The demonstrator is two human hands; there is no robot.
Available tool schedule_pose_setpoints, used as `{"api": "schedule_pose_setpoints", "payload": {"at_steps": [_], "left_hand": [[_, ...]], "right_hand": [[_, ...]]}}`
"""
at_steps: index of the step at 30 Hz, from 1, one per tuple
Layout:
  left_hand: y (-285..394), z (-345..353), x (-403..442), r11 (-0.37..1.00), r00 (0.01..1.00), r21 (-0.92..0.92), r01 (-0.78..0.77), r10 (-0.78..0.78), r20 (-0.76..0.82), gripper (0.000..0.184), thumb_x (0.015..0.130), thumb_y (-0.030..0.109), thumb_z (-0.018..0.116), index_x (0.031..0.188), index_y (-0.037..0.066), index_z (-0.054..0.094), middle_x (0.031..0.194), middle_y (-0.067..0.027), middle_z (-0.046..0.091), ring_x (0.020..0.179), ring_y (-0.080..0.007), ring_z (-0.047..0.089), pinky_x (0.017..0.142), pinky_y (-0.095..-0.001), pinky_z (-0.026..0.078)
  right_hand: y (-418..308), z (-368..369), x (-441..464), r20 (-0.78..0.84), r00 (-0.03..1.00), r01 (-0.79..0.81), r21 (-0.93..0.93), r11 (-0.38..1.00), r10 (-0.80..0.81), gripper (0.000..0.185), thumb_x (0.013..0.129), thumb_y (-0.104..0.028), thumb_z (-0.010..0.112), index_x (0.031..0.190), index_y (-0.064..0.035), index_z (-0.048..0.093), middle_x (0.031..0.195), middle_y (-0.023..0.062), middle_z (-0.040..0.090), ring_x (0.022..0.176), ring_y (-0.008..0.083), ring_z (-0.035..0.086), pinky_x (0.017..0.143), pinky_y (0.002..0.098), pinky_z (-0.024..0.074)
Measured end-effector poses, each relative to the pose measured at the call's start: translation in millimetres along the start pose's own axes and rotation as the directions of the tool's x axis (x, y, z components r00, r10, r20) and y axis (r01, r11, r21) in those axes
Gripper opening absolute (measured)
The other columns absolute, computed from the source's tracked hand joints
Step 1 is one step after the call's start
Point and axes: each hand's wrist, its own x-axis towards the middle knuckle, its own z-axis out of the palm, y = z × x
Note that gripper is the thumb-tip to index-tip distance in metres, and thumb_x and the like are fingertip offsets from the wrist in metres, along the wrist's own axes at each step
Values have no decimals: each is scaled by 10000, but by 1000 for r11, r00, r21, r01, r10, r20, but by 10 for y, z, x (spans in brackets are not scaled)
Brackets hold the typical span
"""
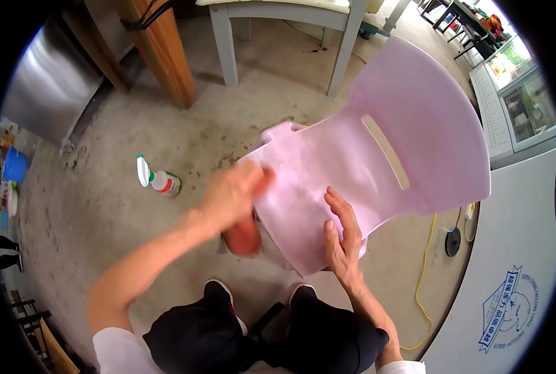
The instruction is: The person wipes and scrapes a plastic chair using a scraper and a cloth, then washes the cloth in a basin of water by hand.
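Observation:
A pale pink plastic chair (pixel 309 162) with a slot in its backrest stands in front of me. My left hand (pixel 234 190), blurred by motion, is closed at the seat's left edge on a reddish-brown cloth (pixel 243 235). Part of that cloth hangs below the hand, and a bit shows beyond the fingers over the seat. At the seat's near right side is my right hand (pixel 345 240), fingers extended and nothing in it. Whether its palm touches the seat I cannot tell. To the left, a spray bottle (pixel 166 182) with a white and green head is on the floor.
A grey-legged table or stool (pixel 278 12) and a wooden post (pixel 159 53) stand at the back. On the right is a white freezer (pixel 508 249), with a yellow cord (pixel 422 293) on the floor beside it. A blue container (pixel 15 164) sits far left.

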Motion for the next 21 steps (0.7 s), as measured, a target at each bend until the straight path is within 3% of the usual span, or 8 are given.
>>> {"api": "schedule_pose_setpoints", "payload": {"at_steps": [2,6,8,10,12,18,20,21], "left_hand": [[-72,-46,93,986,986,29,166,-165,-29,94,766,18,618,826,43,550,817,-120,569,714,-328,601,558,-429,484],[305,2,-339,995,978,-89,-52,68,196,141,733,1,616,832,65,538,827,-73,566,719,-274,621,524,-373,486],[177,-76,-239,996,985,-91,-8,24,172,124,743,0,605,834,58,544,859,-87,577,727,-299,619,545,-391,496],[-124,-28,-4,985,982,-68,157,-163,-100,49,806,22,592,828,41,553,796,-138,589,717,-368,605,573,-446,481],[-119,-121,90,969,968,-86,232,-239,-80,45,832,51,606,830,41,562,756,-146,583,709,-346,606,571,-440,475],[519,20,-706,906,910,-423,13,165,381,112,843,116,681,907,40,629,819,-82,638,723,-251,646,575,-339,513],[428,3,-712,875,856,-484,26,231,463,124,850,125,689,918,36,637,864,-68,664,746,-221,663,587,-316,520],[349,-59,-675,806,812,-471,358,-20,583,123,861,138,686,897,31,636,934,-64,677,788,-185,668,613,-312,524]], "right_hand": [[-2,-33,-19,-4,1000,6,-17,1000,-6,421,982,-283,521,1305,-12,537,1370,197,511,1272,330,485,1045,409,381],[19,9,26,-39,997,-68,104,992,72,388,976,-259,539,1267,-5,571,1366,190,518,1232,300,506,1000,392,407],[17,20,38,-35,996,-80,100,992,84,374,982,-244,527,1267,-5,570,1357,188,526,1231,299,507,1000,391,407],[24,20,22,-36,996,-82,114,990,87,369,985,-237,520,1267,-5,570,1354,184,530,1230,295,507,1000,390,408],[33,3,18,-49,996,-71,134,988,78,364,989,-231,512,1267,-4,570,1351,180,534,1229,291,508,1001,389,408],[-1,-35,8,-67,990,-111,172,979,124,370,950,-221,573,1249,-3,579,1327,172,551,1235,304,511,1006,387,415],[-91,-195,-103,269,956,165,-153,974,-120,506,861,-267,684,1286,-24,556,1352,174,526,1265,344,481,1040,445,381],[-127,-256,-182,277,953,169,-154,973,-122,506,861,-267,684,1286,-24,556,1352,174,526,1265,344,481,1040,445,381]]}}
